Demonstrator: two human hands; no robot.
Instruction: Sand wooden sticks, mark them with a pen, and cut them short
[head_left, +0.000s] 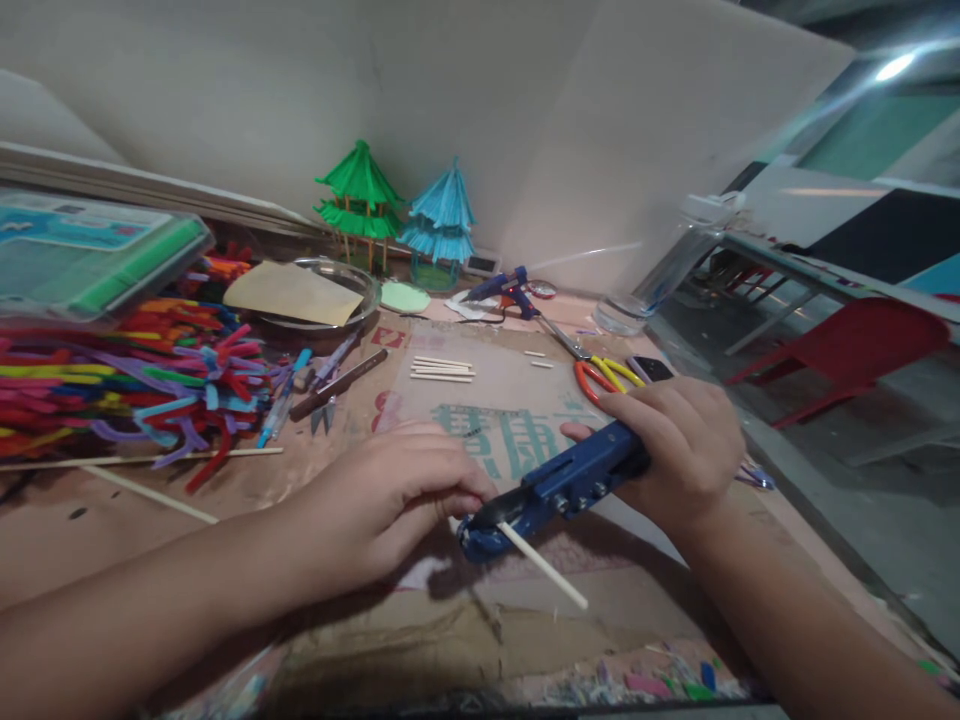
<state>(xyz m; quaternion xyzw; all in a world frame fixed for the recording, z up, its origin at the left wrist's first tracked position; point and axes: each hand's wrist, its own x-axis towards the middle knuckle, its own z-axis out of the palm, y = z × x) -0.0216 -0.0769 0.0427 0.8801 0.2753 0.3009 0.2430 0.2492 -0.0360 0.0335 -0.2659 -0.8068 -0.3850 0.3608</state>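
My right hand (pixel 679 455) is wrapped round the handles of a blue hand cutter (pixel 570 475), which points to the left above the cardboard. A thin pale wooden stick (pixel 544 565) passes through the cutter's jaws, its free end angled down to the right. My left hand (pixel 427 490) pinches the stick's other end close beside the jaws; the fingers hide that end. Several short cut sticks (pixel 442 370) lie in a row on the cardboard beyond my hands. Two smaller pieces (pixel 538 359) rest farther right.
Colourful pipe cleaners (pixel 187 380) and a plastic case (pixel 97 255) crowd the left. A green pagoda model (pixel 360 205) and a blue one (pixel 440 215) stand at the back. Near them lie a glue gun (pixel 502 288) and scissors (pixel 592 370). A clear container (pixel 622 315) stands by the right edge.
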